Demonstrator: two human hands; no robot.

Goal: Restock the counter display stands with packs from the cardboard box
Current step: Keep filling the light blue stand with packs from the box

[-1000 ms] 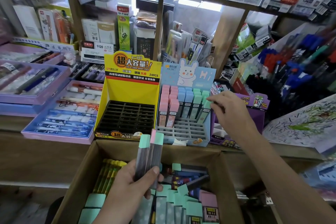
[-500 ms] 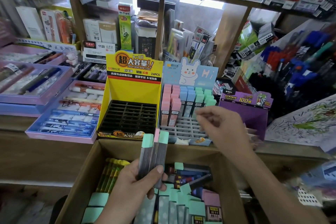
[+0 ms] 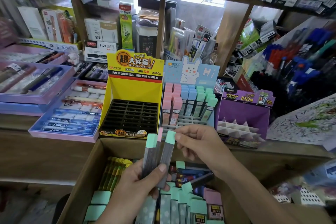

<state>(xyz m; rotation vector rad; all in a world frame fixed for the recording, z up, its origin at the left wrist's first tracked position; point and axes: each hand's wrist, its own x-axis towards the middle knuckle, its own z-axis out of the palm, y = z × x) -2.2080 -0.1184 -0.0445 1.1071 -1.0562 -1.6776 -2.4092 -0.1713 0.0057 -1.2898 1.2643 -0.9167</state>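
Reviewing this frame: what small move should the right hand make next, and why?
Probably draw the green-capped pack out of the left hand and up toward the rabbit stand. The right hand pinches its cap, the left hand grips it along with the other packs, and the stand's front slots look empty.

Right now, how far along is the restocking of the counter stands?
Partly done. On the bunny stand the back rows hold pink, blue and green packs; its front slots are bare. In hand: the left hand grips three packs, and the right hand pinches the green cap of one. Left: the yellow stand has an empty black grid, and the cardboard box holds many more.
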